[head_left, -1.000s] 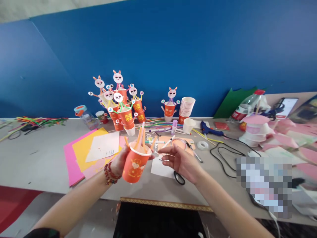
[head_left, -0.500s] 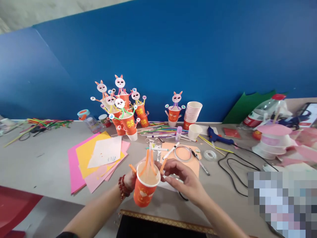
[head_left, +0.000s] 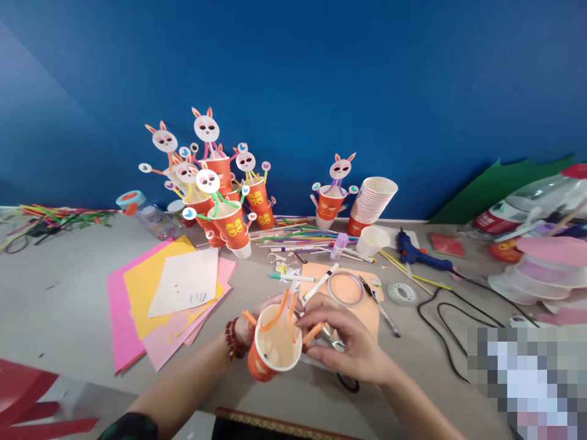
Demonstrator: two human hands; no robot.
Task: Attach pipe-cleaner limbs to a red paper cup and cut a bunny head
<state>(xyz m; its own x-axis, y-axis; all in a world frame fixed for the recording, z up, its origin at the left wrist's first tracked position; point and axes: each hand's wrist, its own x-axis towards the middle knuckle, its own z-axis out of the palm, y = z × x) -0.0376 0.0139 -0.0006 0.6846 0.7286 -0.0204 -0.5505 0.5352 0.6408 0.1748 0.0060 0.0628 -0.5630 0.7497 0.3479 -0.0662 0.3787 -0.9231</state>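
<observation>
Tangled thin strips of green, orange and yellow point(head_left: 59, 221) lie at the far left of the grey table point(head_left: 50, 287). Nearer, overlapping sheets of magenta, yellow and pale pink paper point(head_left: 136, 287) fan out beneath a white paper sheet point(head_left: 188, 284). Behind them, a clear bottle with a blue-and-orange cap point(head_left: 158, 221) leans beside a cluster of orange paper-cup figures with white rabbit heads point(head_left: 230, 225).

Near the middle, the left hand point(head_left: 244, 333), wearing red beads point(head_left: 233, 339) at the wrist, has its fingers wrapped around the left and far sides of an orange paper cup with a white rim point(head_left: 276, 345). The cup is held above the table, its mouth tilted toward the viewer, with bent orange tubes point(head_left: 275, 313) inside. The right hand point(head_left: 348, 336) is half closed at the cup's right side; whether its fingers pinch the short orange tube point(head_left: 313, 333) there or merely touch it, I cannot tell.

Farther right stand a lone rabbit-headed cup figure point(head_left: 331, 205) and a leaning stack of paper cups point(head_left: 372, 201), then a blue glue gun point(head_left: 419, 253) with a black cable.
</observation>
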